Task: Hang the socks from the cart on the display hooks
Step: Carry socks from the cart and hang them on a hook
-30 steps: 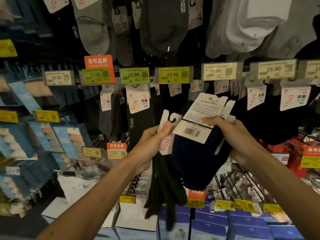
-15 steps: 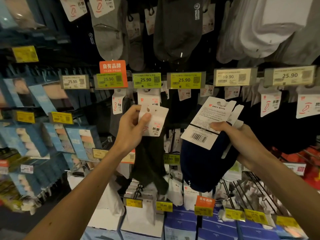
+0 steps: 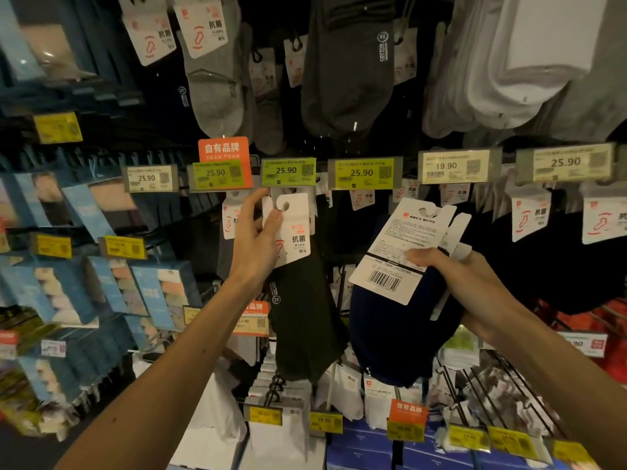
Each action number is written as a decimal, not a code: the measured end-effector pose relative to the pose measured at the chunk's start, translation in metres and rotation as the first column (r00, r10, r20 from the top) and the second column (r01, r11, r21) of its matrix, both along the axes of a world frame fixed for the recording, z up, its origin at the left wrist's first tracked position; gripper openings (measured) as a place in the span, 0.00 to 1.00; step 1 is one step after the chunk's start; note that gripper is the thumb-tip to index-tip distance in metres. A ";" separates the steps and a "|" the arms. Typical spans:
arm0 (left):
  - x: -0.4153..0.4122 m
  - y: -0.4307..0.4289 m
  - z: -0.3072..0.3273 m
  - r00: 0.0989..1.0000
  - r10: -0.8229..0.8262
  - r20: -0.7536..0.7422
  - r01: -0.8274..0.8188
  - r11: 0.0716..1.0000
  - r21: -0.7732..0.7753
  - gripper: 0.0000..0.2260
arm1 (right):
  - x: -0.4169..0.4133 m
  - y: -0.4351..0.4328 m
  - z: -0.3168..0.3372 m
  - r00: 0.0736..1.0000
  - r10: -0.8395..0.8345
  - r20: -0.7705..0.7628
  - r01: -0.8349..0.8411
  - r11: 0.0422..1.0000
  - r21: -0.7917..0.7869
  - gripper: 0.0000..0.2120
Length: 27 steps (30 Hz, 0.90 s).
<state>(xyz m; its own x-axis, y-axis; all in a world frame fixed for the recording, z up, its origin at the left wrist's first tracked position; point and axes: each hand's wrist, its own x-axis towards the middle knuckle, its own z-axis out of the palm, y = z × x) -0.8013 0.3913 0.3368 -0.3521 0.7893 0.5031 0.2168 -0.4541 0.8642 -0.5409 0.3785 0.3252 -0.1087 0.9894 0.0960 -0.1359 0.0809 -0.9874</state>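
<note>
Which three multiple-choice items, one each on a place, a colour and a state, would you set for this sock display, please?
1. Where is the left grip's card? A) just under the green 25.90 tag B) in a cart C) on the floor
2. The right grip's socks are: A) white B) red C) navy
3. The right grip is: A) open, empty B) pinching a barcode card C) flat on a shelf
A: the card sits below that tag. C: dark blue fabric shows. B: the thumb presses the barcode card.

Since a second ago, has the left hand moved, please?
Yes: the left hand lifted the black cotton socks up toward the green 25.90 price tag.
</note>
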 end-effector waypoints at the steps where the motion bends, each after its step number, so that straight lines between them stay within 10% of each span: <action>1: 0.000 0.001 0.000 1.000 0.001 -0.007 -0.001 0.999 0.035 0.15 | 0.000 0.000 0.000 1.000 -0.002 -0.001 0.002 1.000 0.000 0.08; 27: -0.015 0.070 -0.002 0.918 0.225 -0.326 -0.146 0.957 0.249 0.33 | -0.012 0.005 -0.010 1.000 0.020 0.003 -0.020 1.000 -0.009 0.09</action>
